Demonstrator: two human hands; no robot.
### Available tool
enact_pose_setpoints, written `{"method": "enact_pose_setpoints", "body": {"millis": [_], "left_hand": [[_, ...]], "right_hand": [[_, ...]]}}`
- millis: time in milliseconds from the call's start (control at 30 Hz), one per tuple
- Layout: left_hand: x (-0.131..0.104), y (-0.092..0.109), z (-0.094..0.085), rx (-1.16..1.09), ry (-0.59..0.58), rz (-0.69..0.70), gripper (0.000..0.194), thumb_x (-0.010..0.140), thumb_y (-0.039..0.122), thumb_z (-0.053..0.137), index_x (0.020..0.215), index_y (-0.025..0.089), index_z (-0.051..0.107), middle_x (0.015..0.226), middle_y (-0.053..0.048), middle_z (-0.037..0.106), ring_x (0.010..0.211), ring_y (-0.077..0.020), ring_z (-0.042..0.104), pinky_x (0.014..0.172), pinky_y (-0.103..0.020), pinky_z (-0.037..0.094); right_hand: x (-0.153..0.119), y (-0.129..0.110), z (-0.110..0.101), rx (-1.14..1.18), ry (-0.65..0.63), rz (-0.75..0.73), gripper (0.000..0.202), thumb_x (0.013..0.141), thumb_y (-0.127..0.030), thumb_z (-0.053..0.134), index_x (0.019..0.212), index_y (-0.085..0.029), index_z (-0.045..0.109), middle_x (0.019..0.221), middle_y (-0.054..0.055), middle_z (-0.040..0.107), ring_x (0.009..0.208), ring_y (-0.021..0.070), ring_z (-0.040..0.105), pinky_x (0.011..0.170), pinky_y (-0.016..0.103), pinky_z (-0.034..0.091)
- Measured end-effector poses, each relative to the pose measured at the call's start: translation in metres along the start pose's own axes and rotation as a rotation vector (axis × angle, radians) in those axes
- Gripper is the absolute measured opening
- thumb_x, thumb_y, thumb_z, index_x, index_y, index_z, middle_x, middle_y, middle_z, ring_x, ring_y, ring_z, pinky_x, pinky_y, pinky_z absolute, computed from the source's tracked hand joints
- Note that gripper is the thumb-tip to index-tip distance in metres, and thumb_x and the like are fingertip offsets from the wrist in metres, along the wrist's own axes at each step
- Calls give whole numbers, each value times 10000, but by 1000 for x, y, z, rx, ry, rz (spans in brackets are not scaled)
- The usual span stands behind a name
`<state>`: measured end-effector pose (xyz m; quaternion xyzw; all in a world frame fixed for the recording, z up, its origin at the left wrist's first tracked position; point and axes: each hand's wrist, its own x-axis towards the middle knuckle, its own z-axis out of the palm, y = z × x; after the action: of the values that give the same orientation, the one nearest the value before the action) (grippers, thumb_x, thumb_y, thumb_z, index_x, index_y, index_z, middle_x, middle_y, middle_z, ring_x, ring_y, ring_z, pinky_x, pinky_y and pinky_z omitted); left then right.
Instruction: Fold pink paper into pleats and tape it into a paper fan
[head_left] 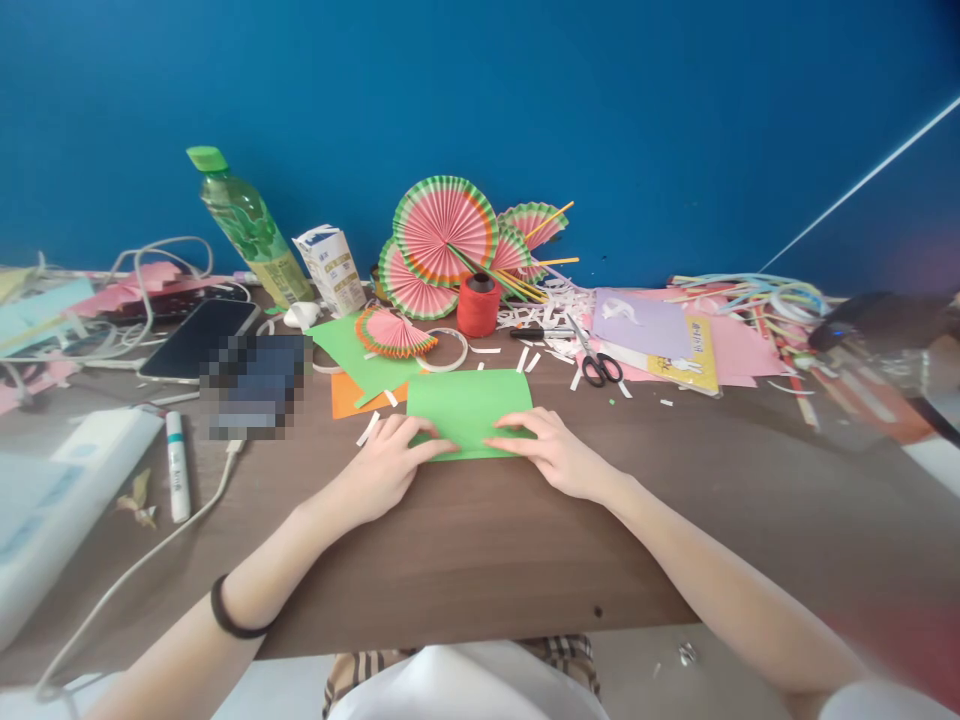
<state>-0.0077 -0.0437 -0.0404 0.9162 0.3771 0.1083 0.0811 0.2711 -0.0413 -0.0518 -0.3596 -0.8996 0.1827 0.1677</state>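
A green sheet of paper (pixel 470 395) lies on the brown table in front of me, its far edge looking slightly curled. My left hand (pixel 391 455) grips its near left corner, thumb and fingers close together at the edge. At the near right corner my right hand (pixel 553 450) holds the same sheet in a similar pinch. Just beyond the sheet are a folded pink and orange-edged paper fan (pixel 394 333), a roll of tape (pixel 442 350) and a spool of red thread (pixel 478 305). Scissors (pixel 598 365) with black handles lie to the right.
Round pleated paper fans (pixel 446 230) lean near the blue wall. A green-capped bottle (pixel 247 225) and a carton (pixel 331 270) stand at back left. A phone (pixel 199 338), a marker (pixel 178 465) and a white cable (pixel 161 550) are left. Paper strips (pixel 551 305) and a purple sheet (pixel 645 325) lie right.
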Motion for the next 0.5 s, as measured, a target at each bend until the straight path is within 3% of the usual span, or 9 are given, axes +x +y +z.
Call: {"method": "enact_pose_setpoints", "body": {"millis": [200, 500], "left_hand": [[-1, 6, 6, 121, -67, 41, 767, 723, -84, 278, 1270, 430, 435, 1204, -47, 497, 1056, -256, 384, 875, -451, 278], [-1, 1, 7, 9, -34, 33, 609, 804, -7, 324, 1189, 416, 534, 1095, -41, 556, 981, -210, 432, 816, -352, 353]], "right_hand": [[3, -5, 1, -114, -118, -57, 662, 794, 51, 308, 1259, -386, 486, 1272, 33, 512, 1076, 236, 406, 847, 426, 348], [1, -4, 6, -68, -1, -49, 507, 821, -4, 352, 1111, -311, 633, 1128, 79, 575, 1047, 226, 433, 841, 411, 368]]}}
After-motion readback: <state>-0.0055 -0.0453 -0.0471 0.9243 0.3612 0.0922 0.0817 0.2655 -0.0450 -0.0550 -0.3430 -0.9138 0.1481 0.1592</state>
